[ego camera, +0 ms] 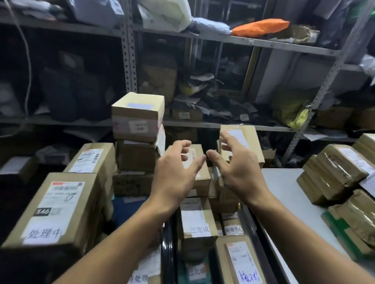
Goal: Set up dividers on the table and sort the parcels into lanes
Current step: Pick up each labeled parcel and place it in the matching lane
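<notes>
your left hand (178,163) and right hand (236,163) hover close together, fingers loosely spread, holding nothing, above stacked parcels (193,223); the white table (290,194) sits at right, carrying taped bundles (336,171).

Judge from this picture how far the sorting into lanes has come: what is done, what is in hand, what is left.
Done: some taped parcels lie stacked on the white table; no dividers show there. In hand: nothing yet; the left hand and right hand, fingers spread, reach toward the small boxes. Left: the labelled boxes beside the table.
</notes>
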